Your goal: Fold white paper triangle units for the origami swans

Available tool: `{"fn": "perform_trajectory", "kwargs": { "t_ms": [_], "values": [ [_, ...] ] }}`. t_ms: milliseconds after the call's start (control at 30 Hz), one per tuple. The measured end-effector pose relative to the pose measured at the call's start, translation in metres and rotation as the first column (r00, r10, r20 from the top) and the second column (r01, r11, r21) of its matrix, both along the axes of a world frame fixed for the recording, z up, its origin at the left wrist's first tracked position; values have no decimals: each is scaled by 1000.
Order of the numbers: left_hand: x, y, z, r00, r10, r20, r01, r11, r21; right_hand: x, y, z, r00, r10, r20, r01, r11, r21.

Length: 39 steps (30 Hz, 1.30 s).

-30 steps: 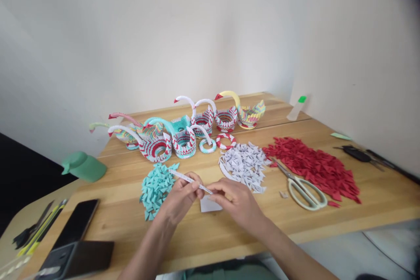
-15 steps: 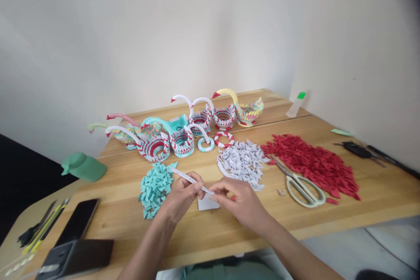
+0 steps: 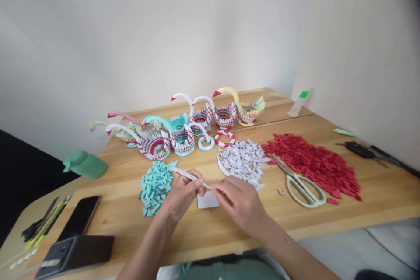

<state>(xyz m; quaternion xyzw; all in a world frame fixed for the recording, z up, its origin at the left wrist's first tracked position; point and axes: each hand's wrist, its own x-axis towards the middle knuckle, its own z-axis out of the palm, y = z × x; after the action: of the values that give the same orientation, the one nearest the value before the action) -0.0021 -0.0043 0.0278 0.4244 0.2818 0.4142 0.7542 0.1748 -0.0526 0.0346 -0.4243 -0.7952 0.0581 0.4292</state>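
A thin white strip of joined folded paper pieces (image 3: 184, 173) slants between my hands above the table. My left hand (image 3: 183, 192) is closed around its middle. At the strip's lower right end, the fingers of my right hand (image 3: 241, 203) are pinched together; what exactly lies between the fingertips is too small to make out, with a bit of red by them. Below the strip lies a white square of paper (image 3: 208, 201). Left of my left hand is a pile of teal folded paper triangles (image 3: 155, 188), and beyond my right hand a pile of white ones (image 3: 244, 159).
Several folded-paper swans (image 3: 154, 145) stand at the back, with a red-white ring (image 3: 225, 138) and a teal-white ring (image 3: 206, 143) before them. Scissors (image 3: 303, 190) lie beside red paper triangles (image 3: 315, 164). A phone (image 3: 78, 218), black box (image 3: 78, 253) and green jug (image 3: 87, 165) are left.
My right hand has shifted slightly, its fingers closing tighter at the strip's lower end. My left hand keeps its hold. The view has tilted a little.
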Motion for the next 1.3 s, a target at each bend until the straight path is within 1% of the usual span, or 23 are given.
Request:
{"fn": "perform_trajectory", "kwargs": {
  "t_ms": [200, 367, 467, 533, 600, 700, 767, 833, 900, 967, 1033, 1300],
  "values": [
    [4, -1, 1, 997, 56, -45, -56, 998, 0, -2, -1, -6, 999, -41, 24, 41, 999, 2],
    [8, -4, 0, 974, 150, -168, -140, 988, 70, -6, -2, -10, 997, -77, 4, 77, 997, 21],
    [9, -6, 1, 963, 175, -205, -158, 983, 97, -8, -2, -11, 995, -94, -30, 95, 995, 19],
    [10, -7, 3, 966, 172, -193, -157, 983, 94, -9, -2, -11, 991, -105, -82, 103, 994, -18],
    [10, -8, 4, 976, 153, -157, -145, 988, 61, -9, -1, -9, 981, -109, -158, 94, 991, -100],
    [10, -8, 6, 989, 118, -92, -119, 993, -8, -7, 1, -6, 960, -105, -261, 37, 967, -253],
    [10, -8, 6, 992, 108, -72, -111, 993, -36, -6, 2, -5, 954, -105, -282, 16, 954, -298],
    [10, -8, 6, 992, 105, -65, -108, 993, -41, -6, 2, -4, 963, -91, -253, 20, 963, -270],
    [11, -8, 6, 992, 110, -70, -112, 993, -31, -6, 1, -5, 980, -72, -186, 34, 979, -199],
    [11, -8, 6, 988, 128, -89, -130, 991, -16, -6, 0, -7, 991, -68, -120, 52, 990, -130],
    [11, -9, 6, 981, 153, -119, -153, 988, 5, -6, 0, -8, 994, -71, -86, 62, 993, -98],
    [7, -8, 0, 964, 174, -200, -155, 982, 107, -6, 0, -8, 992, -61, -114, 42, 986, -163]
  ]
}}
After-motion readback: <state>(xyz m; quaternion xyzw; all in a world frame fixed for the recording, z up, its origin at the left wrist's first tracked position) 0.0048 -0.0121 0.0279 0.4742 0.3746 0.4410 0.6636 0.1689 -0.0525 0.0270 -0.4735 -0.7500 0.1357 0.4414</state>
